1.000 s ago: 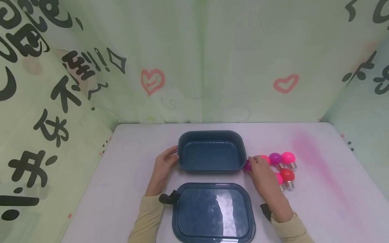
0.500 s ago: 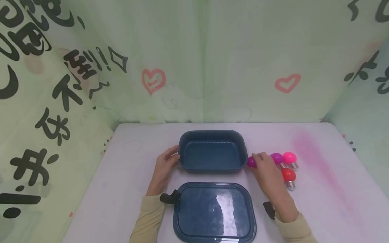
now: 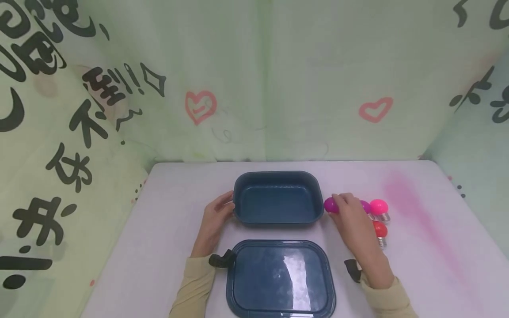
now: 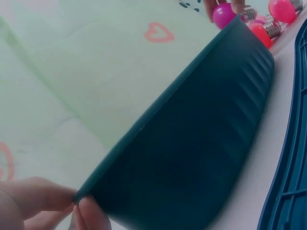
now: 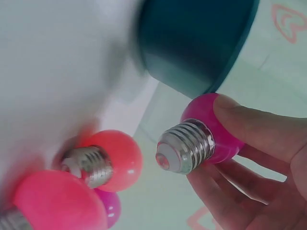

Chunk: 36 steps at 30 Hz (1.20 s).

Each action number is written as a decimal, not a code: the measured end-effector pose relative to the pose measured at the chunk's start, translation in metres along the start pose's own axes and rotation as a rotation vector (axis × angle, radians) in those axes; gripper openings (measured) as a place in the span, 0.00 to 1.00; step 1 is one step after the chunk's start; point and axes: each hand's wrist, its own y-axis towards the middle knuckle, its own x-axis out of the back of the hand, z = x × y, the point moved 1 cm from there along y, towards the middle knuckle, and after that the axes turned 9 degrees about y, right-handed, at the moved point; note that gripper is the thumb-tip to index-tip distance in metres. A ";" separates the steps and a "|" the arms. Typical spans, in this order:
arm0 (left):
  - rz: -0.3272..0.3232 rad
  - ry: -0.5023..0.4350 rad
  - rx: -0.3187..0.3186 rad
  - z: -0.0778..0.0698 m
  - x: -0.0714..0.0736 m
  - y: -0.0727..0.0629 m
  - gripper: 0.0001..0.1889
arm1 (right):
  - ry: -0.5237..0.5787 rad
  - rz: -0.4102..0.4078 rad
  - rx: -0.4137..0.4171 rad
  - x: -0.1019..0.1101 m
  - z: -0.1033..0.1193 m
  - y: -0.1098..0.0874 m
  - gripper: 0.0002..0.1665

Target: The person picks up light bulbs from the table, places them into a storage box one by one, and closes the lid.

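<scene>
On the left I see the person's left hand [image 3: 214, 221], its fingertips against the left side of the dark blue box [image 3: 278, 204], fingers loosely bent, seemingly steadying it. The uncovered box stands toward the table's [image 3: 171, 190] far edge, near its middle. Nearer the person lies the lid [image 3: 264, 280], flat and apart from the box. Just beside the box's right side, the right hand [image 3: 355, 227] pinches a purple bulb [image 3: 330, 205]; it looks lifted, though I can't tell whether it touches the box. Farther toward the table's right edge lie a second purple bulb [image 3: 366, 206], a pink bulb [image 3: 379, 206] and a red bulb [image 3: 380, 229]; the hand may hide others. I judge the step in hand as picking up one bulb; moving it over the box would call for clearing the rim [image 4: 139, 127].
</scene>
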 end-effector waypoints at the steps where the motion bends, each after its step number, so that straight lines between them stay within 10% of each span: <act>1: 0.003 -0.007 0.003 0.000 0.000 0.000 0.22 | 0.004 -0.001 0.000 0.001 0.001 0.001 0.35; 36: -0.017 -0.005 0.007 -0.001 -0.001 -0.001 0.21 | 0.089 0.001 0.141 -0.029 0.062 0.038 0.30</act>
